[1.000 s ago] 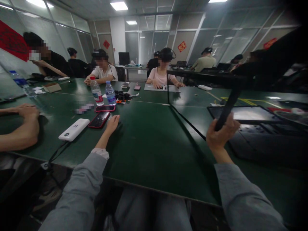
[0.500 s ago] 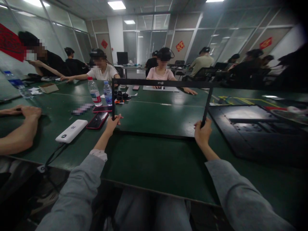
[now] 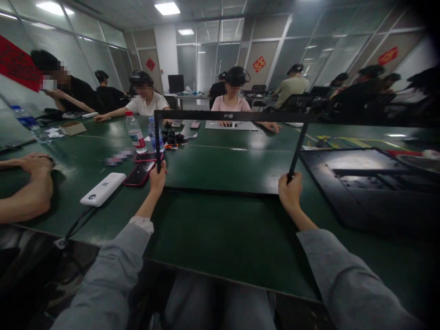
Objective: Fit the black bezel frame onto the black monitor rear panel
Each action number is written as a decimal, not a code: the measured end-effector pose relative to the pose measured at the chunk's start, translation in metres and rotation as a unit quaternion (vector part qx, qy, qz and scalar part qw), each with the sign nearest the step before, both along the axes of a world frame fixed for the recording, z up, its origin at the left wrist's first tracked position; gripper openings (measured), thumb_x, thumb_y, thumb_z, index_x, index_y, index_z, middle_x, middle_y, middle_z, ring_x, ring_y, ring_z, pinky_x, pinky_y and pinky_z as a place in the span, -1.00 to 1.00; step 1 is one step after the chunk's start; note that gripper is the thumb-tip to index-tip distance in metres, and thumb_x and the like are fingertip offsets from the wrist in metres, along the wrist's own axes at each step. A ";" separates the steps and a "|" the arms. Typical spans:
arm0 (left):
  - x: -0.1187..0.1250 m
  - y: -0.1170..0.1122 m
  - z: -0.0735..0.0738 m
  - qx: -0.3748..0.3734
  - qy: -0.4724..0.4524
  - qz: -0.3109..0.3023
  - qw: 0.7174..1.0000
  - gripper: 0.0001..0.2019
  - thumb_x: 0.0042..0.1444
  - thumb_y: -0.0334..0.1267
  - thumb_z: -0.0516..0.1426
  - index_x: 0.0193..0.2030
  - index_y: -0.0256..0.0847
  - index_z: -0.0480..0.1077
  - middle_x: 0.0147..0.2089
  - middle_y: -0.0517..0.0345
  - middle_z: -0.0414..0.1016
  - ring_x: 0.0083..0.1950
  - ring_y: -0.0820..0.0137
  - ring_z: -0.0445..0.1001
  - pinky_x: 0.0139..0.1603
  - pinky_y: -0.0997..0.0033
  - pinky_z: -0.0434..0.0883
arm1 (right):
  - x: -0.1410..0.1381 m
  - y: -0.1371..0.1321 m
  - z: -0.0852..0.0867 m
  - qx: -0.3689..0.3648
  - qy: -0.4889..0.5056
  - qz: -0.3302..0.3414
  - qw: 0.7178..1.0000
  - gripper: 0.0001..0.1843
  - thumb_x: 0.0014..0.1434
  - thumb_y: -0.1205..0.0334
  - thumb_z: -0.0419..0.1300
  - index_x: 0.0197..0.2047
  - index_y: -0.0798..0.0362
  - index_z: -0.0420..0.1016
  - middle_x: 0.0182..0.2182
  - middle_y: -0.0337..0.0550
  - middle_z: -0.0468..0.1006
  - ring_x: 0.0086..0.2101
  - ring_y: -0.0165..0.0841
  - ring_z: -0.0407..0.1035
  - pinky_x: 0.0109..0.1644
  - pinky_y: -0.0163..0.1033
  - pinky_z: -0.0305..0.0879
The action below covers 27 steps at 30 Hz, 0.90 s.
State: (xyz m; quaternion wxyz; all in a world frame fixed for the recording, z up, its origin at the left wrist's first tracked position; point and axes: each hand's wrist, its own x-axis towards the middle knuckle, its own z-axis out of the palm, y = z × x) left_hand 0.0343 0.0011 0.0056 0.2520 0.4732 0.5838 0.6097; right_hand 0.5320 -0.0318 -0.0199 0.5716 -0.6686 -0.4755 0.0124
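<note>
A thin black rectangular frame with a small logo on its top bar stands upright on the green table, its lower edge resting on the surface. My left hand is closed round the frame's left side bar near the bottom. My right hand is closed round its right side bar near the bottom. Both grey sleeves reach forward from the near table edge.
A black monitor back panel lies flat at the right. Left of my left hand lie two phones and a white power bank with a cable. Water bottles stand behind. Another person's arms rest at the left; several people sit opposite.
A second ago only my right hand held the frame, tilted to the right. It has swung upright in front of me, and my left hand has taken hold of its left bar.
</note>
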 end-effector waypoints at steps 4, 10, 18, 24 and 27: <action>0.000 0.000 0.006 0.052 -0.035 0.067 0.996 -0.43 0.22 0.30 0.07 -0.56 -0.12 0.16 -0.63 0.30 0.13 -0.60 0.52 0.17 -0.58 0.48 0.14 | -0.014 -0.005 0.007 0.022 0.054 0.072 0.996 -0.61 0.29 -0.19 0.07 -0.09 -0.04 0.20 -0.46 -0.23 0.42 -0.49 -0.30 0.33 -0.36 -0.17 0.28; -0.002 0.004 0.004 0.031 -0.070 0.063 0.995 -0.45 0.21 0.20 0.13 -0.61 -0.13 0.13 -0.64 0.32 0.10 -0.62 0.56 0.11 -0.59 0.51 0.10 | -0.018 0.001 0.005 0.010 0.143 0.160 0.977 -0.42 0.14 -0.44 0.14 -0.31 -0.03 0.31 -0.55 -0.27 0.38 -0.52 -0.37 0.33 -0.39 -0.23 0.28; -0.005 0.004 -0.002 0.048 -0.056 0.036 0.997 -0.45 0.16 0.22 0.14 -0.61 -0.13 0.13 -0.62 0.32 0.08 -0.60 0.56 0.09 -0.59 0.50 0.08 | -0.011 -0.006 0.016 -0.011 0.147 0.188 0.971 -0.40 0.16 -0.46 0.12 -0.39 -0.05 0.37 -0.70 -0.35 0.18 -0.63 -0.38 0.22 -0.51 -0.22 0.19; -0.002 0.003 -0.004 0.038 -0.066 -0.006 0.997 -0.45 0.11 0.25 0.18 -0.61 -0.13 0.17 -0.61 0.32 0.09 -0.60 0.55 0.09 -0.56 0.48 0.08 | -0.005 -0.005 0.013 -0.003 0.176 0.187 0.967 -0.42 0.15 -0.42 0.17 -0.40 -0.03 0.39 -0.70 -0.37 0.16 -0.65 -0.42 0.17 -0.56 -0.25 0.11; 0.000 0.004 -0.002 0.004 -0.061 -0.012 0.998 -0.46 0.10 0.25 0.19 -0.60 -0.13 0.19 -0.63 0.33 0.10 -0.60 0.55 0.09 -0.55 0.47 0.08 | -0.003 -0.003 0.008 -0.012 0.192 0.204 0.960 -0.42 0.13 -0.42 0.19 -0.40 -0.02 0.42 -0.71 -0.37 0.16 -0.65 -0.42 0.16 -0.54 -0.24 0.13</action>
